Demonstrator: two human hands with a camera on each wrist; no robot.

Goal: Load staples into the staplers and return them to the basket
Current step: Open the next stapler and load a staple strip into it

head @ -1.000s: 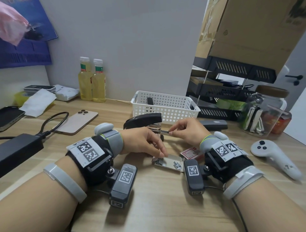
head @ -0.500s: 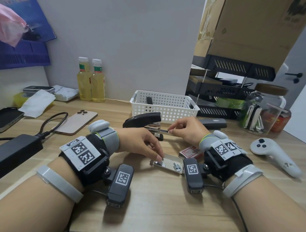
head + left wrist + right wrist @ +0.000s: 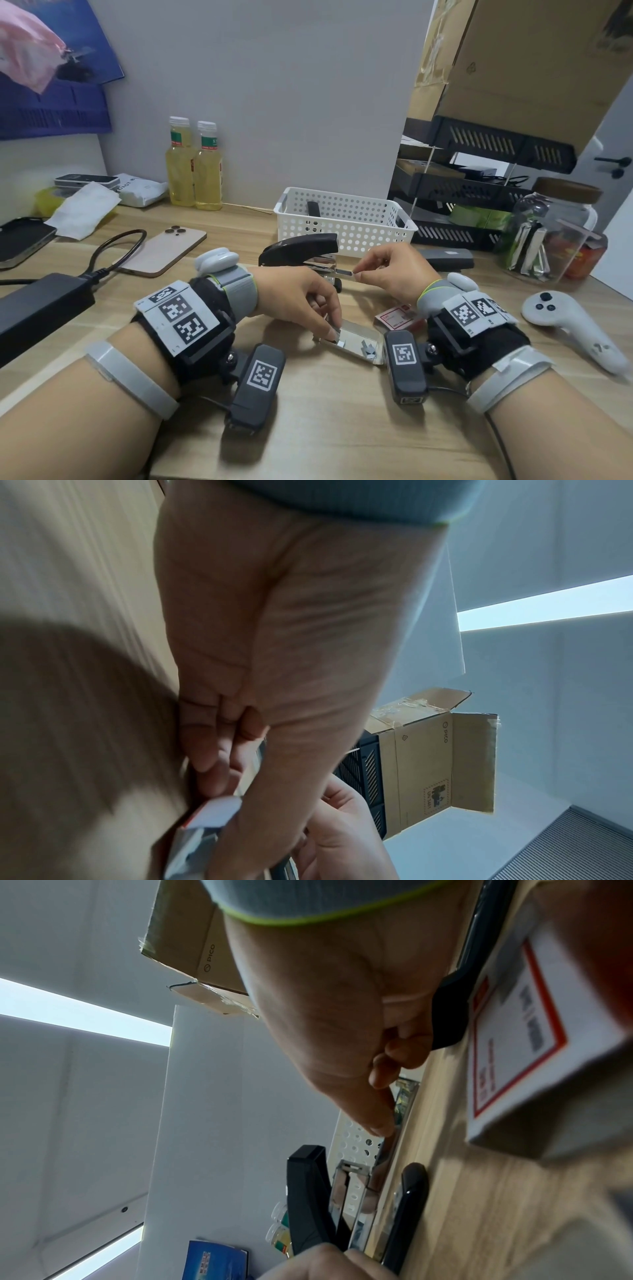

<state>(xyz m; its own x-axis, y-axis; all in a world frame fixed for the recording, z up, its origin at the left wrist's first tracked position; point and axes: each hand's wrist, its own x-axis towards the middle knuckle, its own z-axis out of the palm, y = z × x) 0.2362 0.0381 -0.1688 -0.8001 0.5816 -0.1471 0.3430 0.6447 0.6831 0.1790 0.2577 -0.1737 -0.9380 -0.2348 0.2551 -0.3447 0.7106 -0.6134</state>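
Staples sit in the small open staple box [image 3: 356,344], under the left hand [image 3: 301,301], whose fingertips pinch down into it. The right hand [image 3: 390,270] pinches the open black stapler [image 3: 301,248]'s metal tray, which points sideways between both hands.

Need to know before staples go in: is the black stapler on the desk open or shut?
Open. The stapler has its top raised off the metal rail, which the right hand pinches.

Right hand [image 3: 387,270] pinches open stapler's [image 3: 301,248] tray; left hand [image 3: 301,301] reaches into staple box [image 3: 356,342].
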